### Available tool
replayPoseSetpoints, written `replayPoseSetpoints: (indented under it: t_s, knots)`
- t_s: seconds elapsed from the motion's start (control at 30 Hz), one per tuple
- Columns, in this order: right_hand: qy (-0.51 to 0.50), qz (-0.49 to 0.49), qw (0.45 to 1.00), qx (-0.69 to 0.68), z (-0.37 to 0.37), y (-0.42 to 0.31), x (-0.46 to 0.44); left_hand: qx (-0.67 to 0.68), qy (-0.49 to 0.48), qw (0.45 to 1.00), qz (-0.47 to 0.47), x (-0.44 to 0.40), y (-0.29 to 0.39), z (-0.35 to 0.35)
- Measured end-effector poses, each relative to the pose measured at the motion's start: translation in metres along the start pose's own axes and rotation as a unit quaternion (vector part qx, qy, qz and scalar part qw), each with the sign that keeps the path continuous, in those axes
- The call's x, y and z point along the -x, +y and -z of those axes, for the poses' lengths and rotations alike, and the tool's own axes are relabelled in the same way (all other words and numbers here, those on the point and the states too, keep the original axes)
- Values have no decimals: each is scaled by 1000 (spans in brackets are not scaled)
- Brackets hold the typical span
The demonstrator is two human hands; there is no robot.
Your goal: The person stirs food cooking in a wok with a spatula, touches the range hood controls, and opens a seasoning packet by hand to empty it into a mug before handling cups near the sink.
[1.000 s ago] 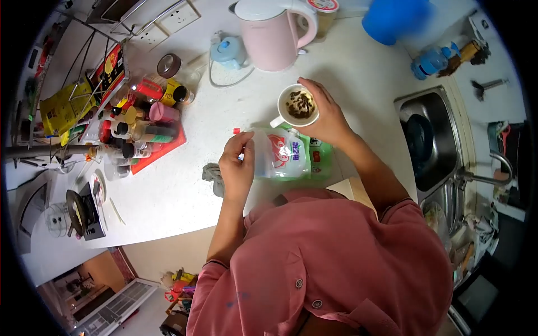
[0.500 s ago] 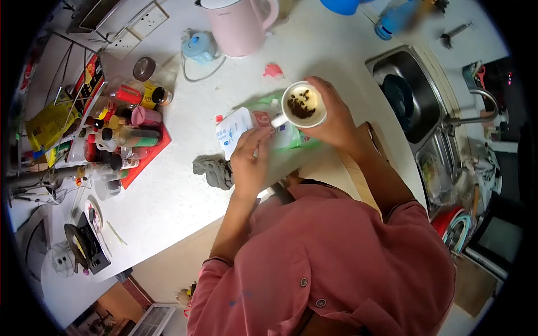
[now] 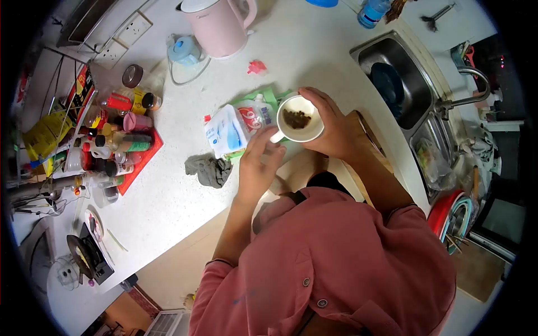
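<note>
A white cup (image 3: 307, 133) with dark bits inside is gripped round its right side by my right hand (image 3: 330, 126). The bits lie at the bottom of the cup. My left hand (image 3: 259, 167) is at the cup's handle, thumb and fingers partly apart; whether it touches the handle is unclear. Behind the hands lie a white and blue packet (image 3: 225, 131) and a clear and green pouch (image 3: 252, 115) with red print. A crumpled grey cloth (image 3: 208, 171) is left of my left hand.
A pink kettle (image 3: 217, 28) and a small blue-lidded pot (image 3: 185, 51) stand at the back. Bottles and jars crowd a red mat (image 3: 147, 162) at left. The steel sink (image 3: 417, 84) is at right, and a wooden board (image 3: 364, 131) lies by the counter edge.
The view has turned and shifted towards the right. The cup has tilted, and the dark bits have gathered at its bottom. My left hand has moved off the packet to the cup's handle.
</note>
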State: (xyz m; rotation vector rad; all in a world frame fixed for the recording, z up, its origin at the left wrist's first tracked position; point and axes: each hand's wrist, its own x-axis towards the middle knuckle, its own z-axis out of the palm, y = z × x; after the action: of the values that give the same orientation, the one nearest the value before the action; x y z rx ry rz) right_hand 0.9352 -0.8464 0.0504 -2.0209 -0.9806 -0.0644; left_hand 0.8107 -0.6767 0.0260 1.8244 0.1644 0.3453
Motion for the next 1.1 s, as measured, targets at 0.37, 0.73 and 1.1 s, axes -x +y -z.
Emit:
replayPoseSetpoints:
  t_s: [0.37, 0.73, 1.1]
  knots:
    - [19, 33, 995, -97, 104, 84, 26, 116, -136, 984, 18, -61, 16, -112]
    - [234, -413, 578, -664, 196, 215, 88, -67, -156, 979, -108, -138, 38, -265]
    - [235, -312, 490, -779, 228, 272, 65, -196, -131, 898, -371, -207, 68, -343]
